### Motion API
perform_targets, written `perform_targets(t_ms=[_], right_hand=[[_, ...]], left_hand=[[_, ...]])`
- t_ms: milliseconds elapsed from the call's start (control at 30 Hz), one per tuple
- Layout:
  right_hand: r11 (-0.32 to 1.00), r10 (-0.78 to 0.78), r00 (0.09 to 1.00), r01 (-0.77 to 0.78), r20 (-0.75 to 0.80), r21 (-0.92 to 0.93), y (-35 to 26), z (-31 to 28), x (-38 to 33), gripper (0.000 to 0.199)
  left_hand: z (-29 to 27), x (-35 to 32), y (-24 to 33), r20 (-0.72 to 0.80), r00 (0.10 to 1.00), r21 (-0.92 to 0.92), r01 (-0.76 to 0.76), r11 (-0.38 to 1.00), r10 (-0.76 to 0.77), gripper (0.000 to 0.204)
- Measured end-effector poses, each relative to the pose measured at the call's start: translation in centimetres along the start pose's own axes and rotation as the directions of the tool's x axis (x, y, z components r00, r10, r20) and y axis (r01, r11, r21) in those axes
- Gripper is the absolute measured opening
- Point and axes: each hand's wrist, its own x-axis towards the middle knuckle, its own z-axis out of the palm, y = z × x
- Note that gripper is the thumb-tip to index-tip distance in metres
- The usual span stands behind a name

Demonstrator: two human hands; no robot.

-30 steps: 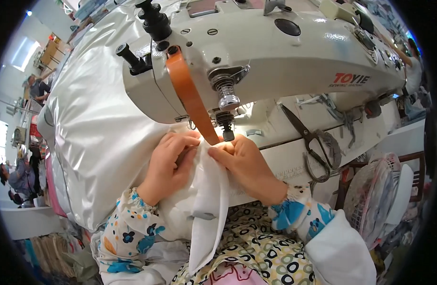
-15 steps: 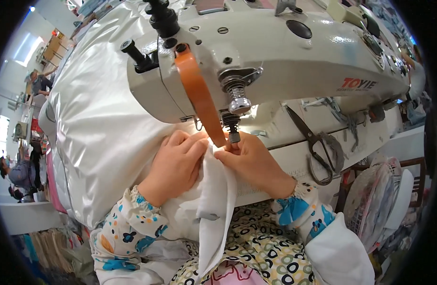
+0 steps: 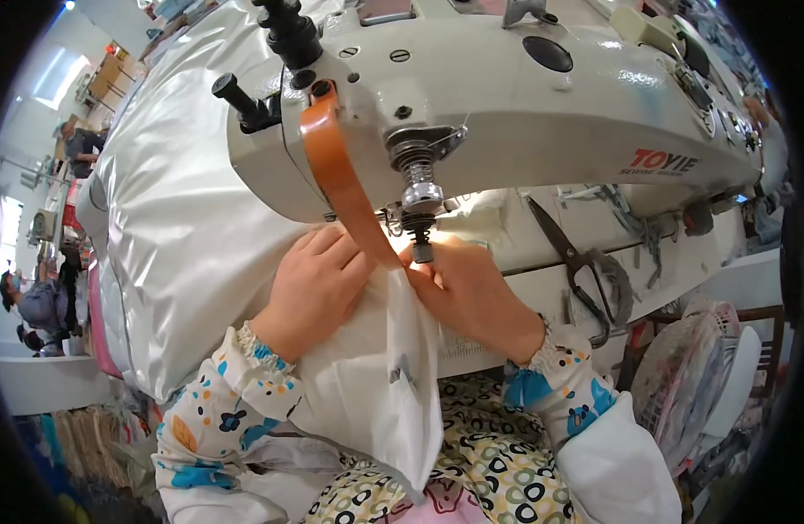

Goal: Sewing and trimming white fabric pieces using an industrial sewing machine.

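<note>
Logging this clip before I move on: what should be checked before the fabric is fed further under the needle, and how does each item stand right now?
1. Left hand flat on the white fabric: ok.
2. Right hand on the fabric beside the presser foot: ok.
3. Fingertips away from the needle: cannot tell, they lie very close.
4. Orange strap away from the needle: not ok, it hangs down to the foot.
5. Scissors lying away from the hands: ok.

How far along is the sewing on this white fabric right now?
Done: much white fabric lies bunched left of the sewing machine. In hand: left hand and right hand press the fabric at the needle bar. Left: a loose end hangs toward the lap, not yet fed.
</note>
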Motion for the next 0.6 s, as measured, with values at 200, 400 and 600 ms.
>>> perform_targets(t_ms=[200,400,600], right_hand=[[0.999,-0.001,0.975,0.011,0.220,-0.041,-0.1,-1.3,0.9,0.022],[0.987,0.035,0.975,0.001,0.221,-0.160,0.0,-1.5,0.7,0.016],[0.977,-0.034,0.970,0.082,0.240,-0.196,-0.1,-1.6,0.7,0.020]], left_hand=[[0.8,-0.8,2.2,-0.014,0.991,0.043,0.132,0.990,-0.131,0.033],[1.0,-1.5,1.8,0.046,0.992,0.086,0.116,0.990,-0.120,0.028],[1.2,-1.0,2.8,-0.028,0.991,0.077,0.134,0.988,-0.132,0.017]])
